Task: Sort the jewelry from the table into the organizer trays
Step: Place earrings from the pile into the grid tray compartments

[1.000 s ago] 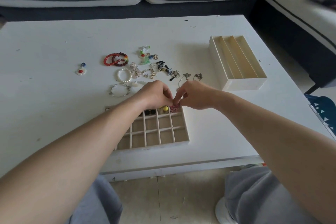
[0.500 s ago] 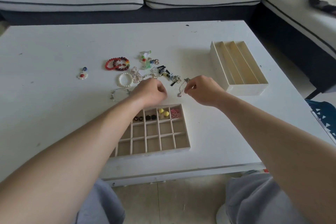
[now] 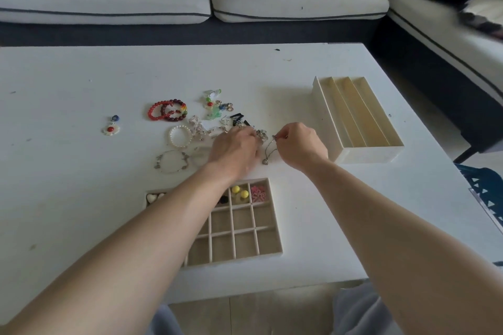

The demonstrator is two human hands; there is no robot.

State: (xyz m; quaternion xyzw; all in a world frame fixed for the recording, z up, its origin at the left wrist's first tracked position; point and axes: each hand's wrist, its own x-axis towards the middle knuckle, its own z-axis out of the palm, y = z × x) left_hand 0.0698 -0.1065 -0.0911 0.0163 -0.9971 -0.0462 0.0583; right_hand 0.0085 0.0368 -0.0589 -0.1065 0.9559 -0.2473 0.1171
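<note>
Moved from cream gridded organizer tray back to pile: right hand pinching thin silver chain necklace; left hand grip unclear.

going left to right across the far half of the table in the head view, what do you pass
flower pendant → red bead bracelets → pearl bracelet → left hand → chain → right hand → long tray

Soft daylight, faint shadows, blurred edges
</note>
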